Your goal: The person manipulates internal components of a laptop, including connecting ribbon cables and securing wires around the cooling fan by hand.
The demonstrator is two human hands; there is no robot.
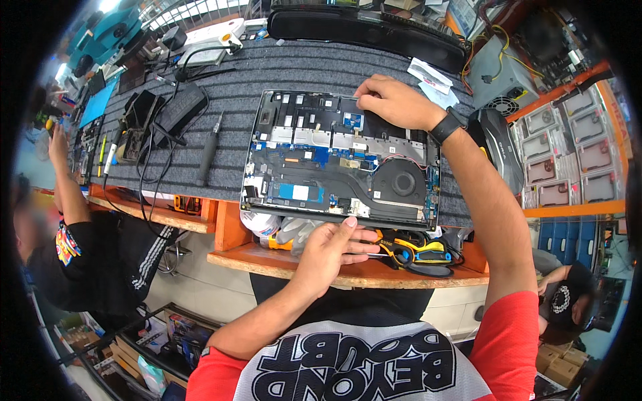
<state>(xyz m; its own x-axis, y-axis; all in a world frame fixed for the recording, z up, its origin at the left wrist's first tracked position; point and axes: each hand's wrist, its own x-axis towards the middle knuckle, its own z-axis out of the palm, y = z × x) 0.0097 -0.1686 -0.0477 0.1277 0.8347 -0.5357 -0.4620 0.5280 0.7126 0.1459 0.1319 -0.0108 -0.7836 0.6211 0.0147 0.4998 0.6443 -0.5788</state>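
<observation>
The opened laptop [287, 175] shows black, blue and silver inside. From it, at twelve o'clock, the mat [321, 67] is grey with dark stripes; at ten, a machine [101, 32] is teal; at five, the right sleeve [508, 341] is red.

The bare right hand [396, 101] hides part of the opened black laptop base [321, 177] toward one o'clock; its tiniest parts are too small to tell. A black-shirted co-worker's head [25, 222] blurs at nine o'clock, a bulky teal object [122, 25] at ten.
</observation>
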